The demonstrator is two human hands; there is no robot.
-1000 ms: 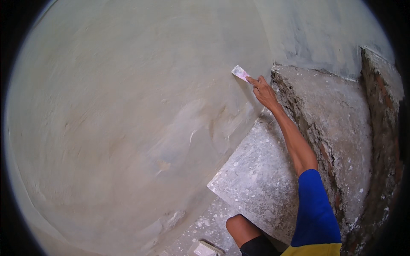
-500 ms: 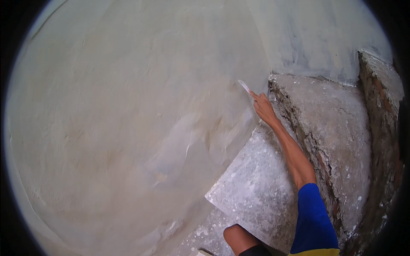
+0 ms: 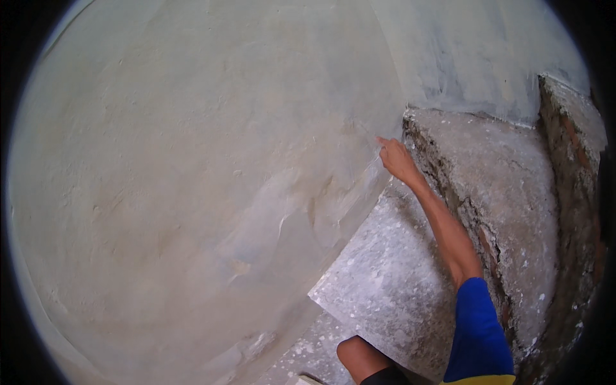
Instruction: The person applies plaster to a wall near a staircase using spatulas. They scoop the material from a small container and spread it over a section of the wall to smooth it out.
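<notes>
My right hand reaches up to the plastered wall, close to where the wall meets a rough concrete step. Its fingers are closed round a putty knife, whose light blade can hardly be made out against the pale wall. The index finger points up and left along the surface. Wet-looking plaster with ridges and smears covers the wall to the left of the hand. My left hand is out of view.
A lower concrete step, speckled with white, lies below my right arm. The higher step has a crumbly, broken edge, and another step rises at the far right. My bent knee shows at the bottom.
My right hand has turned slightly and shifted a little down and right. The putty knife's blade, plainly visible before, now barely shows. My forearm and sleeve have moved slightly right.
</notes>
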